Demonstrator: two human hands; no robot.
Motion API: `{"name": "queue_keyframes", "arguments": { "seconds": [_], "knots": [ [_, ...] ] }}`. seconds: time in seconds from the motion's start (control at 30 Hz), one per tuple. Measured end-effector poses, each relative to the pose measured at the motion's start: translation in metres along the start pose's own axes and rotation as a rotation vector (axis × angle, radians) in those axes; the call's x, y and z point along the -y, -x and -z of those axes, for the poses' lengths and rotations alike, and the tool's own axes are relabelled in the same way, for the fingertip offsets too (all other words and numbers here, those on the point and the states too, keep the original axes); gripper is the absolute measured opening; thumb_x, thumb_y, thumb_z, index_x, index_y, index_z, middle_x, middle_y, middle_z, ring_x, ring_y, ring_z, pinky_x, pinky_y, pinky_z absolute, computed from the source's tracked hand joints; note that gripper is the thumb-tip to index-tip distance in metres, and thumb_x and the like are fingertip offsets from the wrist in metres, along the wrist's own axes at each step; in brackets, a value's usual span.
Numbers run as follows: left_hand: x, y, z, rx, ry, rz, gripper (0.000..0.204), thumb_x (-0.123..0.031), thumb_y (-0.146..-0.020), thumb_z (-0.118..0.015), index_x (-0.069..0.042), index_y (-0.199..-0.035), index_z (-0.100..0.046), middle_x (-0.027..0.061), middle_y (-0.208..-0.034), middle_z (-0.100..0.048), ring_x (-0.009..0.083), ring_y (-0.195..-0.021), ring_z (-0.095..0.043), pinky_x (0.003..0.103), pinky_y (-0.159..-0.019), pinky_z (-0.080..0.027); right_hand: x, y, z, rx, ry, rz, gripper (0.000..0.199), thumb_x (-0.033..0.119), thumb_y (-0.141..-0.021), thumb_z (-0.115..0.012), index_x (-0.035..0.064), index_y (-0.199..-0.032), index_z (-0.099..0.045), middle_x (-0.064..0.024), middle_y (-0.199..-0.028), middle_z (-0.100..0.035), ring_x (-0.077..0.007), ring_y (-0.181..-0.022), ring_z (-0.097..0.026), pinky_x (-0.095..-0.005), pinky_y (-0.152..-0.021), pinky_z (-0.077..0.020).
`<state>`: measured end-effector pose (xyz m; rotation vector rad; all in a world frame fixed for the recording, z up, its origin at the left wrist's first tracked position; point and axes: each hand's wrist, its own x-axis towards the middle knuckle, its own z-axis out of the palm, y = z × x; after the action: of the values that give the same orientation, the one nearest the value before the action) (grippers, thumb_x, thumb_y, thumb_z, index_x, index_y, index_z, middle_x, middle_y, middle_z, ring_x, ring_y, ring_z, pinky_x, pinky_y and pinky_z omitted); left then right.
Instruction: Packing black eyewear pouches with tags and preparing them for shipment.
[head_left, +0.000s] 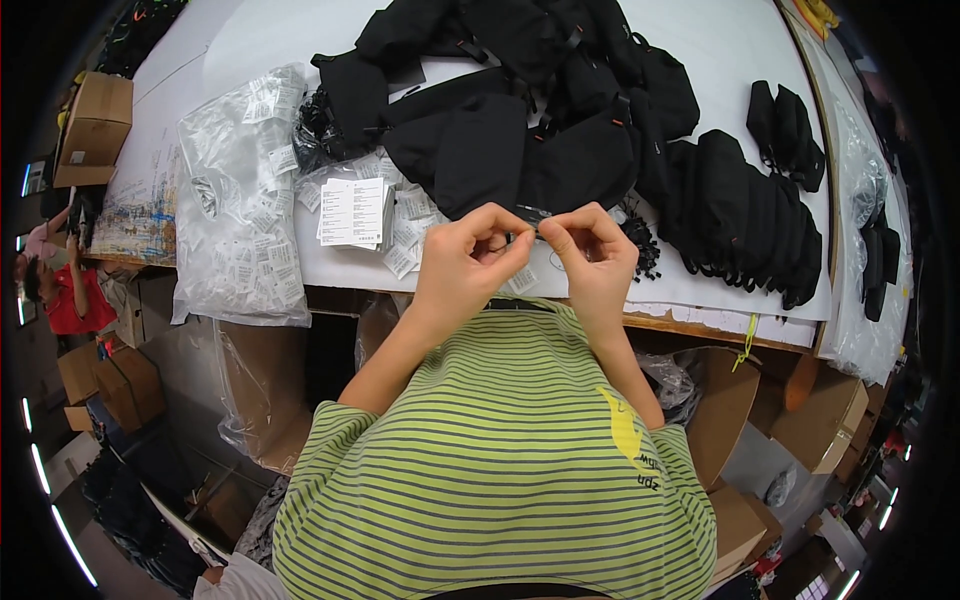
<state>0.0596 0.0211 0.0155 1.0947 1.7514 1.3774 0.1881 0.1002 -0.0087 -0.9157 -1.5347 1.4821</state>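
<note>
Both hands meet at the table's front edge, fingertips almost touching. My left hand point(470, 255) pinches thumb against index finger, and my right hand point(597, 262) does the same beside it. Something small and dark shows between the fingertips, too small to name. Just beyond the hands lies a pile of black fabric pouches point(480, 150), some with small orange tabs. To the left of my left hand is a stack of white printed cards point(350, 212), with loose printed labels point(403, 243) around it. A heap of small black pieces point(643, 245) sits right of my right hand.
A clear plastic bag with printed labels point(240, 200) hangs over the table's front edge at left. More black pouches point(735, 210) stand in a row at right. Cardboard boxes point(825, 425) are below the table. At the far left a person in red point(75, 300) is visible.
</note>
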Motion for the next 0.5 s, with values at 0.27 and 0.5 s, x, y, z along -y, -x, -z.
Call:
{"name": "queue_keyframes", "arguments": {
  "seconds": [0.27, 0.5],
  "knots": [
    [-0.005, 0.0, -0.001, 0.001, -0.011, -0.133, 0.006, -0.005, -0.077, -0.067, -0.002, -0.079, -0.063, -0.0045, -0.05, -0.039, 0.0022, -0.045, -0.032, 0.02, -0.043, -0.026, 0.017, 0.003, 0.001, 0.048, -0.149, -0.071, 0.008, 0.007, -0.078, -0.072, 0.0021, -0.077, -0.066, 0.0041, -0.069, -0.056, -0.0011, -0.057, -0.044, -0.0162, -0.053, -0.0311],
    [-0.012, 0.001, 0.005, 0.039, 0.067, -0.111, 0.006, -0.005, -0.078, -0.067, -0.001, -0.08, -0.062, -0.0051, -0.051, -0.041, 0.0017, -0.047, -0.034, 0.019, -0.045, -0.026, 0.003, -0.028, 0.025, 0.31, -0.334, -0.218, 0.013, 0.013, -0.088, -0.06, 0.0014, -0.091, -0.063, 0.0028, -0.073, -0.051, -0.0027, -0.064, -0.045, -0.0181, -0.058, -0.0332]
  ]
}}
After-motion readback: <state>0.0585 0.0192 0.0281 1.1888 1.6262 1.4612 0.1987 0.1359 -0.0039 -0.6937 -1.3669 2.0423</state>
